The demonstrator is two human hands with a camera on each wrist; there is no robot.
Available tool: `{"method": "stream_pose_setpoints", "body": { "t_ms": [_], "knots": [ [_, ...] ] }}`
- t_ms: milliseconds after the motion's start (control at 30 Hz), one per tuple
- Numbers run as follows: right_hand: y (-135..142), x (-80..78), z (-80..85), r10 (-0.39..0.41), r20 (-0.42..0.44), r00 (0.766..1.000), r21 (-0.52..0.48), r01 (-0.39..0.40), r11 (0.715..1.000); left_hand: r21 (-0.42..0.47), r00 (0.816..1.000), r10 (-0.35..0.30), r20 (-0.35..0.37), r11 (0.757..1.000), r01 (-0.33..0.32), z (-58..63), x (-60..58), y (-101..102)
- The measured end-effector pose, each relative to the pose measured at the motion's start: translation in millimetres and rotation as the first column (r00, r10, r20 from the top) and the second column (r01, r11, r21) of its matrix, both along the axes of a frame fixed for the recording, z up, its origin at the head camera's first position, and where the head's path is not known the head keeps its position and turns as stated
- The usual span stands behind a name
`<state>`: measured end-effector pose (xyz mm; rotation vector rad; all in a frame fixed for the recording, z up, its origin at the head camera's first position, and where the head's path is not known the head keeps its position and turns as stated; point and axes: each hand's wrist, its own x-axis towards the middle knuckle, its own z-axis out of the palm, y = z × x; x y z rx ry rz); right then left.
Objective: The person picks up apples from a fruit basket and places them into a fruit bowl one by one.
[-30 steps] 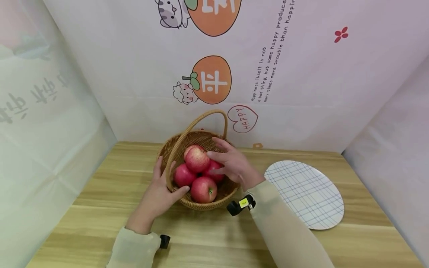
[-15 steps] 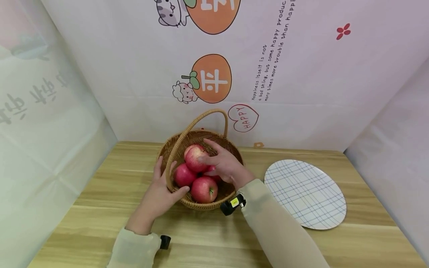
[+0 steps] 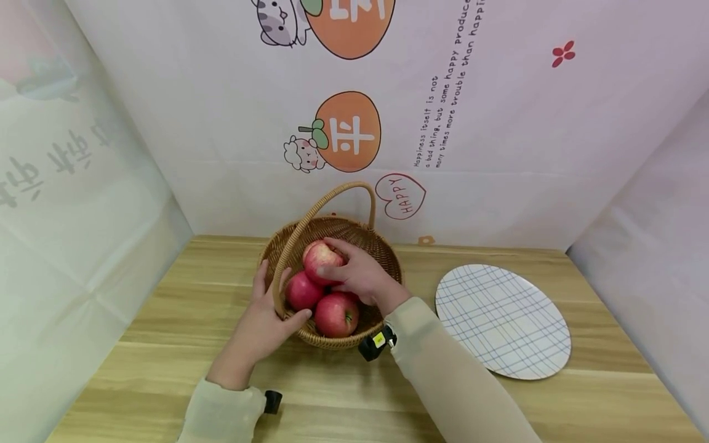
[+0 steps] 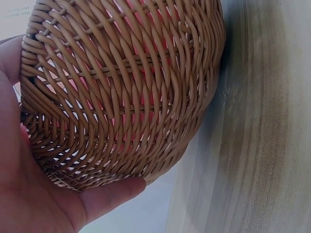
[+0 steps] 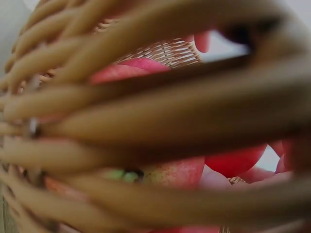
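A brown wicker basket (image 3: 384, 252) with an arched handle (image 3: 327, 200) stands against the back wall, holding several red apples. My left hand (image 3: 260, 326) grips its rim at the handle's left foot. Up close in the left wrist view, a digit (image 4: 114, 196) lies along the woven side. Inside the basket, my right hand (image 3: 362, 277) holds the upper apple (image 3: 316, 258) between thumb and fingers. Beneath it sit a left apple (image 3: 301, 292) and a front apple (image 3: 335, 317) with its stem showing. Another apple is mostly hidden under my right hand. Blurred wicker (image 5: 146, 121) fills much of the right wrist view.
To the right of the basket, a white oval mat or board (image 3: 504, 320) with blue grid lines lies on the wooden table (image 3: 338, 394). Printed cloth (image 3: 498, 135) forms the back wall, and pale cloth sides (image 3: 83, 246) flank the table.
My right hand has moved left over the apples, and its fingers have closed round the upper apple. The left hand and basket stay in place.
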<state>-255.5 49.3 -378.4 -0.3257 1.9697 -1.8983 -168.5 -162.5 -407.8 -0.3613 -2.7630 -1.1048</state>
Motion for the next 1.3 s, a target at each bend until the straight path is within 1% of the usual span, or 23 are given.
{"method": "stream_pose_setpoints", "body": {
  "t_ms": [200,433,533,667,867,1000,1133,1300],
  "knots": [
    [-1,0.0,-1.0,0.005,-0.011,1.000,0.007,-0.005,1.000,0.004,1.000,0.001,-0.004,1.000,-0.001,0.7,0.8,1],
    [1,-0.7,-2.3,-0.033,-0.011,0.999,-0.020,0.033,0.999,0.000,1.000,-0.001,-0.008,1.000,0.001,2.0,1.2,2],
    [3,-1.7,-3.3,-0.059,0.000,0.998,-0.082,0.059,0.995,0.003,1.000,-0.002,0.003,1.000,0.002,2.4,1.5,1],
    [8,-2.3,-2.8,-0.110,0.041,0.993,-0.166,0.115,0.979,0.001,1.000,-0.004,0.006,1.000,0.004,2.5,2.0,1],
    [12,-2.9,-1.0,-0.149,0.085,0.985,-0.198,0.163,0.967,-0.009,1.000,-0.003,-0.001,1.000,0.003,1.5,3.0,1],
    [16,-0.9,1.8,-0.160,0.091,0.983,-0.238,0.177,0.955,-0.004,1.000,-0.006,0.004,1.000,0.006,0.6,3.6,0],
    [22,2.0,8.2,-0.157,0.076,0.985,-0.287,0.172,0.942,0.002,1.000,-0.005,0.015,1.000,0.005,-0.2,3.2,-1],
    [30,4.6,15.8,-0.153,0.066,0.986,-0.320,0.166,0.933,0.001,1.000,-0.005,0.003,1.000,0.005,-1.7,1.0,-1]
  ]
}}
